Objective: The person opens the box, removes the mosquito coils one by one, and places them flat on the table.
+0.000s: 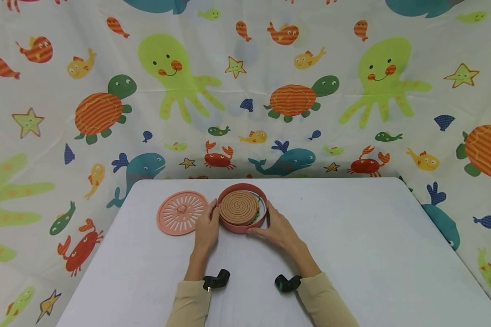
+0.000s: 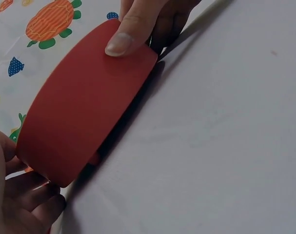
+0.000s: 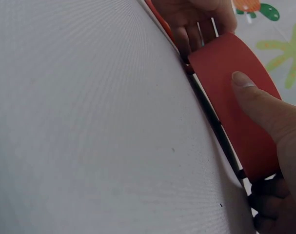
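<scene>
Left hand [image 1: 207, 227] and right hand [image 1: 281, 228] grip a red tin [image 1: 238, 229] holding a mosquito coil [image 1: 239, 207] below frame centre, the slotted pink lid [image 1: 179, 215] frame-left on the counter [image 1: 372, 250]

Setting: tabletop station, room type indeterminate; white table [image 1: 372, 250] set against cloth [image 1: 245, 86] printed with sea animals.

The box [image 1: 238, 230] is coloured red, and the coil [image 1: 239, 207] is toned tan and patterned with a spiral. The lid [image 1: 181, 211] is tinted salmon pink, marked with a radiating pattern. The counter [image 1: 372, 254] is toned white. The white cloth [image 1: 253, 13] is printed with orange-and-green turtles [image 1: 292, 101], lime octopuses [image 1: 165, 61], teal whales [image 1: 292, 162] and red crabs [image 1: 217, 160]. The sleeves [image 1: 189, 302] are coloured beige.
</scene>
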`<state>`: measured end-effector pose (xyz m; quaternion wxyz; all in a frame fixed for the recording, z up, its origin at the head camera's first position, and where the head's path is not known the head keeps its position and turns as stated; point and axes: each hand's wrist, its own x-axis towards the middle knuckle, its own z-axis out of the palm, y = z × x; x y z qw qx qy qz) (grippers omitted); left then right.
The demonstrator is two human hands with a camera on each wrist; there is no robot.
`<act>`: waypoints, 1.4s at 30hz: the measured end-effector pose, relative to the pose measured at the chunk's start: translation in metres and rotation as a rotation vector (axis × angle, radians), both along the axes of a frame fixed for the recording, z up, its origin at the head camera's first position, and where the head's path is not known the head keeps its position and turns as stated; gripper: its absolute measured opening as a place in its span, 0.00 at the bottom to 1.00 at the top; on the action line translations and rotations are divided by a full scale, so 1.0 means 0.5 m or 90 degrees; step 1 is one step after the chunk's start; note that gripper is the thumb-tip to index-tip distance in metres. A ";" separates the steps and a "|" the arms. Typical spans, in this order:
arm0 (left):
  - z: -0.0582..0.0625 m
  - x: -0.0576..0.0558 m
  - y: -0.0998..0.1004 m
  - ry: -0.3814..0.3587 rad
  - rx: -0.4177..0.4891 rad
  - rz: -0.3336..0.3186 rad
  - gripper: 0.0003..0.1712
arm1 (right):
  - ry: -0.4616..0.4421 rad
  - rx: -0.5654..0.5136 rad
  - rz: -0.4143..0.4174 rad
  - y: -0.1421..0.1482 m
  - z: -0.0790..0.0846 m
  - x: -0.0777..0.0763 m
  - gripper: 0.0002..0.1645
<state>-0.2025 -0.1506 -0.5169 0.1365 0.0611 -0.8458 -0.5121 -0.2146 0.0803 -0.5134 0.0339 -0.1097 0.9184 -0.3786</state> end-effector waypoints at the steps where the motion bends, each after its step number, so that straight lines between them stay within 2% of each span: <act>1: 0.001 0.000 0.001 0.001 0.001 0.001 0.26 | 0.000 0.001 -0.001 0.000 0.000 0.000 0.75; 6: 0.005 0.003 0.006 0.002 0.013 0.001 0.26 | -0.004 0.006 -0.007 -0.002 0.002 0.001 0.75; 18: -0.002 0.005 0.005 0.005 0.017 -0.003 0.26 | -0.025 0.009 -0.001 0.001 0.002 -0.001 0.79; 26: -0.007 0.006 0.007 0.014 0.024 0.001 0.26 | -0.010 -0.004 -0.002 0.007 0.010 0.000 0.81; 32: -0.011 0.005 0.009 0.012 0.023 0.002 0.26 | -0.006 -0.003 -0.002 0.013 0.017 -0.002 0.79; 42: -0.013 0.005 0.007 0.015 0.030 -0.004 0.25 | 0.011 0.009 -0.007 0.008 0.047 -0.006 0.71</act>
